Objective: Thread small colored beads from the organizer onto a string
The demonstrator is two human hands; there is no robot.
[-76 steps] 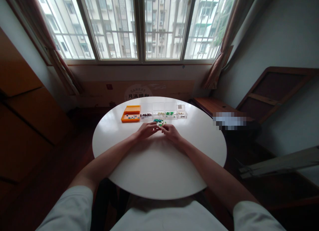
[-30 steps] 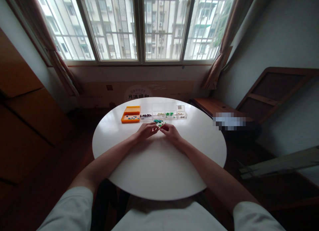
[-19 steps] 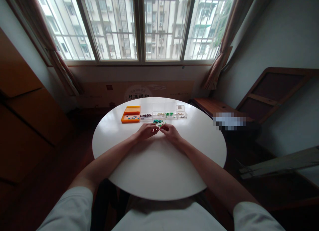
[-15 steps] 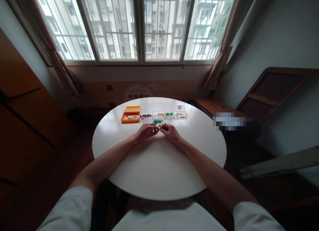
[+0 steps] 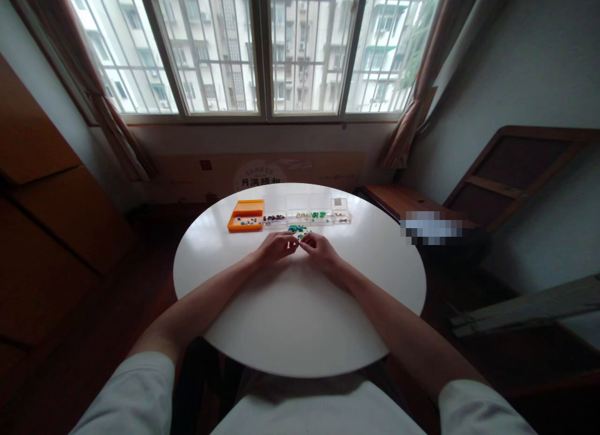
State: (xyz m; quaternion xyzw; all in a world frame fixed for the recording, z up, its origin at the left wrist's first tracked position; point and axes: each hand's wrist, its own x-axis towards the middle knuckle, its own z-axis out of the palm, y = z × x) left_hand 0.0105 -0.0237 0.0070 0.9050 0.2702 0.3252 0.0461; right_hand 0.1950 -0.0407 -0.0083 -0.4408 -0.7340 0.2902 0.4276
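Fingertips meet as a person's left hand and right hand work over a round white surface; each grip looks pinched, but whether either holds anything is too small to tell. Loose pieces, mostly green and blue, lie just beyond the fingers toward the far edge, short of an orange box and a row of clear boxes. A stray knuckle could scatter the pieces, small and unfenced as they are; a forward nudge might jar the boxes. Beyond the far edge stand a barred window, curtains and printed cardboard; a cabinet rises at left.
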